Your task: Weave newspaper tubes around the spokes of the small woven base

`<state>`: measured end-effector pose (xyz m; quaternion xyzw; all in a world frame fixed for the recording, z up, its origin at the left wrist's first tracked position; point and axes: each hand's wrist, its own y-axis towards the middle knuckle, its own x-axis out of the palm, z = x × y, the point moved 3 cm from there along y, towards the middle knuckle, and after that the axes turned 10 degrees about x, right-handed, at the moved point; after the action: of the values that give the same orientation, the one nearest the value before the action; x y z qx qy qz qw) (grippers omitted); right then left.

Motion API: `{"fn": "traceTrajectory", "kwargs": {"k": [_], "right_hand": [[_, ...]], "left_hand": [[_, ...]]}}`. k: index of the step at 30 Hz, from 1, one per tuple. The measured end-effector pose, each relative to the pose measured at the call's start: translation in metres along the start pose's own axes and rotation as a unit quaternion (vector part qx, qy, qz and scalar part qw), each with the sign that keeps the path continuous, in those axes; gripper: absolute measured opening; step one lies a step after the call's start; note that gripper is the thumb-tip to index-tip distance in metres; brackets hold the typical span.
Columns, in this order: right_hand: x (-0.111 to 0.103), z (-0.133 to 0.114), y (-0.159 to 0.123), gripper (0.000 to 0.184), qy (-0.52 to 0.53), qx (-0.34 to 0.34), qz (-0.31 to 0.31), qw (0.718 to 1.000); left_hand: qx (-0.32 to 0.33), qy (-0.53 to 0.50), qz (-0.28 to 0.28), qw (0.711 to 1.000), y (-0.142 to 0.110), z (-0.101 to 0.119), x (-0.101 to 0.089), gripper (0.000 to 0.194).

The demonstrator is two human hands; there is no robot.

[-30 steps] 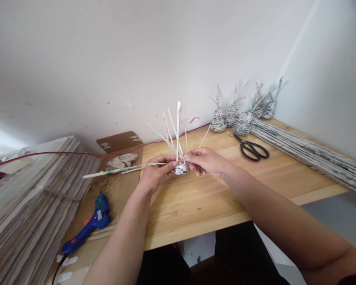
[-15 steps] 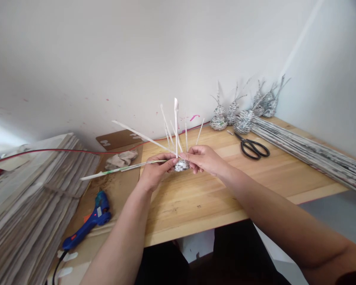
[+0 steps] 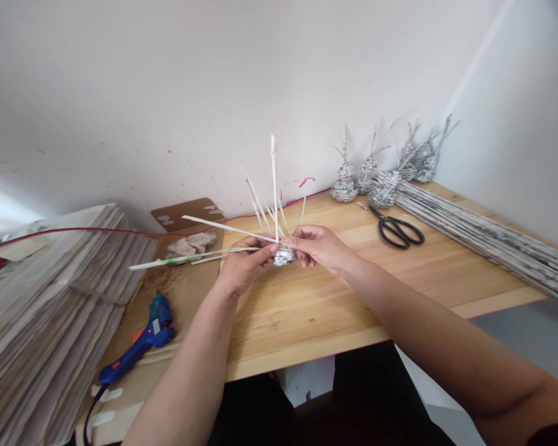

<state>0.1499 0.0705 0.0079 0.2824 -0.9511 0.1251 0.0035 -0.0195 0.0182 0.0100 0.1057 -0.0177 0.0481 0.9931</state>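
A small woven newspaper basket base (image 3: 284, 256) is held between my two hands above the wooden table. Several rolled paper sticks (image 3: 274, 179) stand up and fan out from it, and a few more paper sticks (image 3: 167, 261) stretch to the left past my fingers. My left hand (image 3: 248, 263) is closed on the left side of the woven piece, thumb on its front. Fingers of my right hand (image 3: 317, 246) pinch at its upper right edge, thumb and forefinger together. The far side of the weave and the inner fingers are hidden.
Black scissors (image 3: 400, 231) lie to the right, beside a bundle of paper sticks (image 3: 474, 235). Several gourd-shaped woven pieces (image 3: 344, 184) stand at the back. At left are a blue glue gun (image 3: 142, 344), a crumpled cloth (image 3: 190, 244) and stacked newspapers (image 3: 56, 322).
The woven piece has turned and tilted slightly in my hands. The upright sticks have shifted left, and the long left stick has dropped lower. Both hands keep their hold.
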Motion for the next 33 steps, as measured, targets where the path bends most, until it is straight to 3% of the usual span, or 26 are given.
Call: {"fn": "traceTrajectory", "kwargs": {"k": [8, 12, 15, 18, 22, 27, 33], "right_hand": [[-0.002, -0.001, 0.0, 0.049, -0.03, -0.017, -0.003, 0.999], [-0.015, -0.015, -0.003, 0.042, 0.002, -0.084, 0.071, 0.994], [-0.024, -0.021, -0.004, 0.037, 0.036, -0.072, 0.11, 0.991], [-0.021, -0.02, -0.004, 0.033, 0.016, -0.027, 0.032, 0.999], [-0.009, -0.018, -0.008, 0.032, -0.007, -0.047, -0.063, 0.997], [-0.001, -0.011, -0.009, 0.036, -0.036, -0.023, -0.076, 0.996], [0.003, -0.007, -0.006, 0.042, 0.002, 0.003, -0.059, 0.998]], "left_hand": [[0.008, -0.029, -0.023, 0.999, 0.001, -0.001, -0.003, 0.032], [0.004, -0.076, 0.011, 0.997, 0.003, 0.002, -0.011, 0.035], [-0.006, -0.121, 0.04, 0.992, 0.004, 0.005, -0.017, 0.04], [-0.017, -0.147, 0.05, 0.988, 0.004, 0.005, -0.021, 0.043], [-0.037, -0.152, 0.034, 0.987, 0.004, 0.001, -0.021, 0.043], [-0.049, -0.142, 0.033, 0.988, 0.003, 0.0, -0.018, 0.043], [-0.026, -0.122, 0.031, 0.992, 0.005, 0.001, -0.018, 0.041]]}}
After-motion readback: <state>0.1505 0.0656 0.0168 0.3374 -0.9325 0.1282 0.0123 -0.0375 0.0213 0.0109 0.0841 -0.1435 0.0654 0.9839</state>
